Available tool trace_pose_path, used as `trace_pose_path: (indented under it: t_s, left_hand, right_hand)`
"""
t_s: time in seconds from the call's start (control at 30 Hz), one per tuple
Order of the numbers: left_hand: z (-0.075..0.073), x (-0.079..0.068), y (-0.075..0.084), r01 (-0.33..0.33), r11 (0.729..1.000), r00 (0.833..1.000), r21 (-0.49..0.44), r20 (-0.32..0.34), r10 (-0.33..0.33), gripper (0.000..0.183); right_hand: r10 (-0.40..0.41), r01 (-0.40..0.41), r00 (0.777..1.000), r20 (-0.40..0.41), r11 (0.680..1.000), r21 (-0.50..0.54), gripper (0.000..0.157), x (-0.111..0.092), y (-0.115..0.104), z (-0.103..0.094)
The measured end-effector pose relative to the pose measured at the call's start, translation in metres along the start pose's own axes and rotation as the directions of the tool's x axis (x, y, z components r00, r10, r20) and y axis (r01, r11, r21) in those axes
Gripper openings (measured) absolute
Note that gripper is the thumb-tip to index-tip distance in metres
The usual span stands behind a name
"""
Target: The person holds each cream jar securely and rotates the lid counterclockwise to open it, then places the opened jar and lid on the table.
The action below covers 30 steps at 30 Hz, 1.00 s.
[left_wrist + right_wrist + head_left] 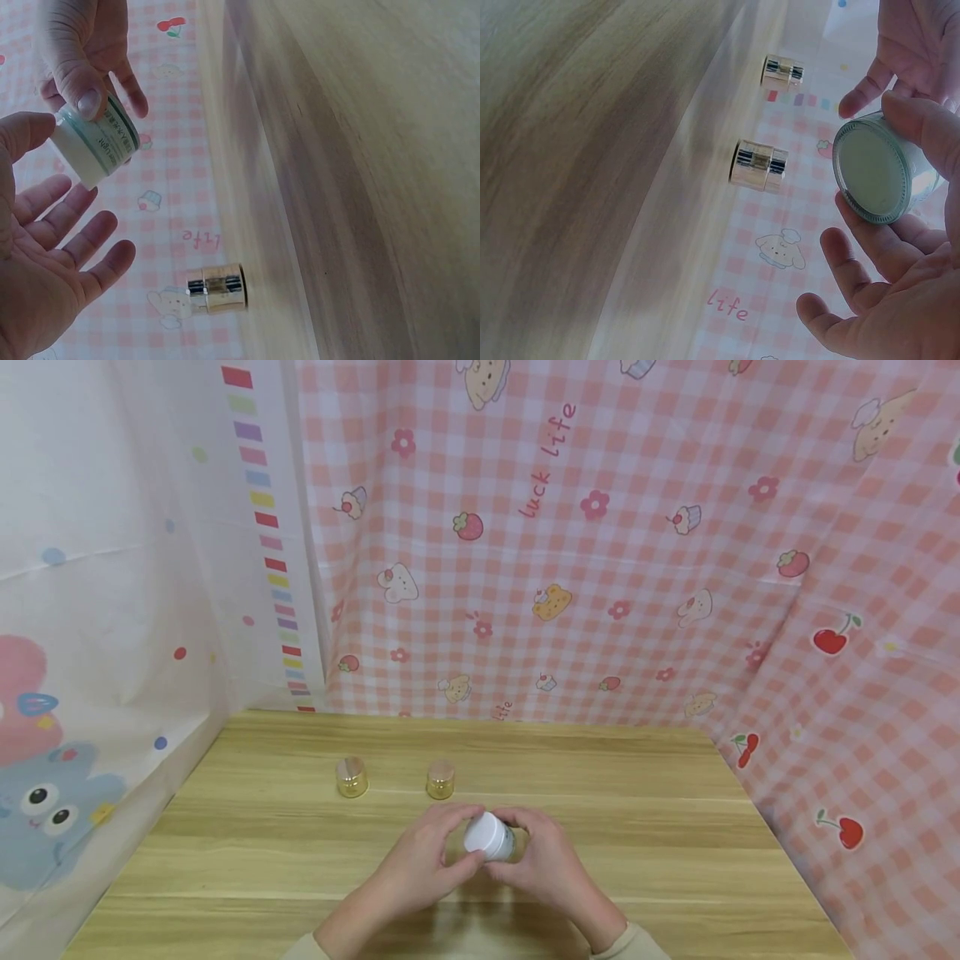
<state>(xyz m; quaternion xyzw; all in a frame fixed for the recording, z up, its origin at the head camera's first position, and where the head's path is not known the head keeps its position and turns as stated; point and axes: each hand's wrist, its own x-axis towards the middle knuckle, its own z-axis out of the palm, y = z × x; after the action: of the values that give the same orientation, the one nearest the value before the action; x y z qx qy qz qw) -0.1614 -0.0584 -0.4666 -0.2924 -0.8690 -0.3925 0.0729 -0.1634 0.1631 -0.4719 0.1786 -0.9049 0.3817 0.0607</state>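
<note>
A small glass cream jar [877, 169] with a white screw lid [483, 835] is held tilted above the wooden table, between both hands. My right hand [543, 856] grips the glass body, its thumb lying over the printed label in the left wrist view. The jar's round glass base faces the right wrist camera. At the lid, my left hand [431, 856] has its thumb and forefinger on opposite sides, with the other fingers spread loosely apart in the left wrist view.
Two gold-coloured small jars stand on the wooden table [637, 827] beyond the hands: one jar [352, 777] farther left, the other jar [440, 780] nearer the middle. A pink checked cloth [555, 552] hangs behind the table and along its right side; a white patterned cloth [112, 568] hangs at left.
</note>
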Motion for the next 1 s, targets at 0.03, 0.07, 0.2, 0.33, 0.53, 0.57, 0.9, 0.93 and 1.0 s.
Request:
trace_pose_path:
  t_s: [0.03,0.07,0.2,0.33,0.53,0.57,0.9,0.93,1.0]
  left_hand:
    - [0.0,-0.0002,0.0,0.003,1.0,1.0,0.0,0.0,-0.003,0.053]
    - [0.0,-0.0003,0.0,0.007,1.0,1.0,0.001,0.001,-0.007,0.052]
    - [0.0001,-0.0006,0.0001,0.009,1.0,1.0,0.008,0.002,-0.009,0.053]
    - [0.0002,-0.0006,0.0003,0.002,1.0,1.0,0.008,-0.001,-0.002,0.053]
    - [0.001,-0.0007,0.0003,-0.017,1.0,1.0,0.02,-0.012,0.018,0.055]
    - [0.0012,-0.0007,0.0003,-0.02,1.0,1.0,0.022,-0.013,0.021,0.055]
    - [0.0022,0.0001,-0.0007,-0.041,0.999,0.999,0.004,-0.013,0.042,0.056]
    - [0.0025,0.0002,-0.0008,-0.044,0.999,0.999,0.004,-0.012,0.044,0.056]
    - [0.0029,0.0006,-0.0012,-0.047,0.999,0.999,0.003,-0.011,0.047,0.056]
  right_hand:
    - [-0.001,0.001,1.0,0.0,1.0,0.001,0.059,-0.0001,0.0,0.0]
    - [-0.002,0.002,1.0,0.0,1.0,0.002,0.059,-0.0001,0.0001,-0.0001]
    - [-0.004,0.004,1.0,0.004,1.0,0.008,0.059,-0.0001,0.0004,-0.0002]
    - [-0.003,0.003,1.0,0.01,1.0,0.016,0.059,0.0,0.0007,-0.0005]
    - [-0.004,0.003,1.0,0.009,1.0,0.018,0.059,-0.0009,0.0002,-0.0007]
    - [-0.004,0.004,1.0,0.009,1.0,0.019,0.059,-0.0009,0.0,-0.0008]
    - [-0.002,0.002,1.0,0.009,1.0,0.017,0.058,-0.0011,-0.0011,-0.0009]
    - [-0.004,0.004,1.0,0.006,1.0,0.013,0.058,-0.0012,-0.0011,-0.0007]
    - [-0.005,0.005,1.0,0.002,1.0,0.008,0.058,-0.0011,-0.001,-0.0004]
